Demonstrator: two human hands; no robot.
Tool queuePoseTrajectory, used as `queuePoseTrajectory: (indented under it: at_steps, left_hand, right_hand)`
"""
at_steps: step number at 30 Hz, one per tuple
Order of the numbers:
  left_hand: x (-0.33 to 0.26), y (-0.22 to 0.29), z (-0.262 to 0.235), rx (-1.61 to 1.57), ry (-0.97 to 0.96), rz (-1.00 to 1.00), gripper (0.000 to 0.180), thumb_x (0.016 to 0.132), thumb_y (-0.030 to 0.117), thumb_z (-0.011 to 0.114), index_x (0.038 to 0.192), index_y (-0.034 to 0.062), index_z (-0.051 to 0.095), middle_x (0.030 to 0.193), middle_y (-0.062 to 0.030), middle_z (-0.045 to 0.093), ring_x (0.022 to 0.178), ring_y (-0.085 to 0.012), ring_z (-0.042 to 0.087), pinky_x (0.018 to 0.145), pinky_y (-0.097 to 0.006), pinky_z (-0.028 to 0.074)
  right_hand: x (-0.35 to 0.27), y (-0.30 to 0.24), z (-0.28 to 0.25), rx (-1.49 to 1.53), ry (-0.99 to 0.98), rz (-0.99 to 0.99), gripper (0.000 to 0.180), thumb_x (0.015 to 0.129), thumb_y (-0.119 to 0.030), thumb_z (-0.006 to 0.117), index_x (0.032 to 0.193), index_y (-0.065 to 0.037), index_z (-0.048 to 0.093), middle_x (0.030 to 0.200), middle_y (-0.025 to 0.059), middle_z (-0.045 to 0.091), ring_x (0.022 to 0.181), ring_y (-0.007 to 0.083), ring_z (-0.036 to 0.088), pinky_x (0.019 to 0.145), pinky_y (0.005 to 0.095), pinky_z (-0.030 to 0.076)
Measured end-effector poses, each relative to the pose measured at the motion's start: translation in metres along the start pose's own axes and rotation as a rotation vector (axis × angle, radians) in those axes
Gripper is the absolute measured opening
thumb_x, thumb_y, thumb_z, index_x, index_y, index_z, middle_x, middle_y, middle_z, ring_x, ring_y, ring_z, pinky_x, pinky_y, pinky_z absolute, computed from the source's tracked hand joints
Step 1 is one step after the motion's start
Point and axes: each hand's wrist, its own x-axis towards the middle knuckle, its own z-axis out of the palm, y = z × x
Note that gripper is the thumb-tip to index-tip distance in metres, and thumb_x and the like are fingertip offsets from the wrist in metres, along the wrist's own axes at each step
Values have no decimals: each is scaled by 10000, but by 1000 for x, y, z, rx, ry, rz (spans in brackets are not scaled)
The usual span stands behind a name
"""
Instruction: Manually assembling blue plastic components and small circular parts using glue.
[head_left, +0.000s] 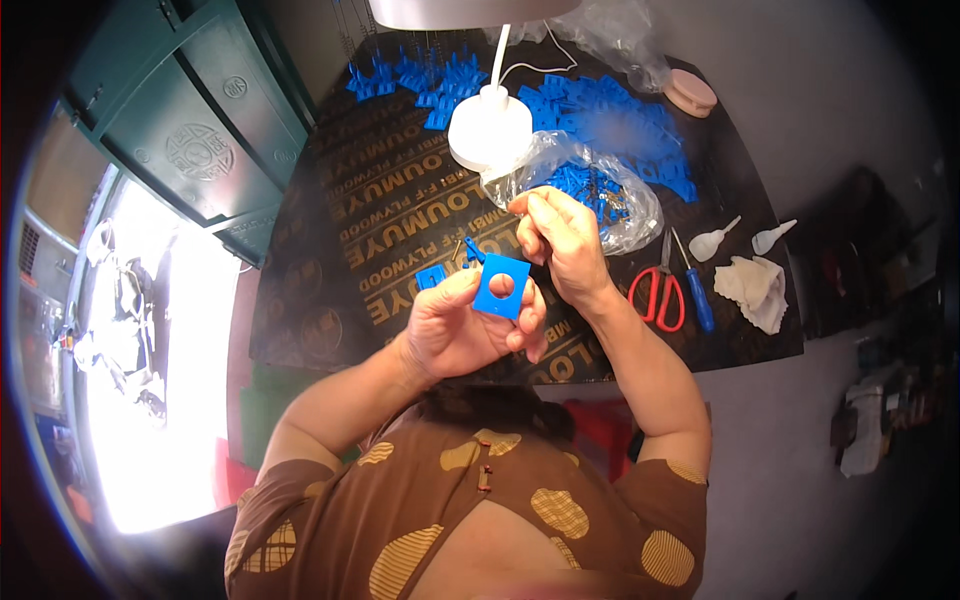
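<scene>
My left hand point(455, 325) grips a flat blue plastic plate point(511, 266) with a round hole through its middle, thumb on one side and fingers behind. Slightly higher and to the right, my right hand point(568, 240) is closed in a pinch, its fingertips apart from the plate. Whatever sits in that pinch, if anything, is too small to name. Just beyond the left thumb, a small blue piece point(430, 277) lies on the dark table point(330, 270). Another narrow blue part point(472, 248) shows behind the plate's upper left corner.
A white lamp point(490, 130) stands mid-table, beside a clear bag point(640, 225) of small blue parts. Blue pieces point(630, 130) are heaped behind it. To the right lie red-handled scissors point(658, 295), a blue screwdriver point(698, 298), two white squeeze bottles point(710, 243) and a cloth point(752, 290).
</scene>
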Motion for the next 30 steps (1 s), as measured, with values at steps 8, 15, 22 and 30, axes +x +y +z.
queuePoseTrajectory:
  at_steps: [8, 15, 22, 30]
  left_hand:
    - [-1, -30, -6, 16, 81, 108, 443, 886, 468, 563, 1031, 49, 570, 901, -63, 548, 758, -153, 488, 736, -372, 388]
    - [-6, -28, -12, -41, 84, 191, 285, 895, 401, 594, 984, 131, 613, 948, -104, 575, 812, -199, 518, 770, -414, 411]
    - [-5, -14, -7, -35, 78, 225, 288, 887, 372, 599, 1023, 119, 605, 981, -107, 582, 817, -194, 523, 794, -414, 410]
    - [5, 1, 2, 38, 62, 262, 317, 908, 401, 555, 1055, 123, 595, 967, -97, 568, 834, -196, 492, 759, -394, 385]
  right_hand:
    - [5, 3, -3, -68, 18, 13, 279, 975, -244, 499, 940, 13, 604, 609, -7, 504, 523, 43, 399, 472, 194, 303]
    - [1, 2, 1, -91, 6, -4, 267, 970, -231, 508, 913, 8, 614, 587, -9, 502, 503, 31, 390, 459, 191, 290]
    - [0, -1, 1, -177, 7, -32, 269, 974, -216, 498, 902, 12, 620, 585, -6, 507, 506, 32, 400, 468, 190, 304]
    - [0, -5, 1, -276, 25, -83, 271, 971, -178, 493, 863, 33, 625, 594, 4, 525, 540, 52, 460, 515, 212, 373]
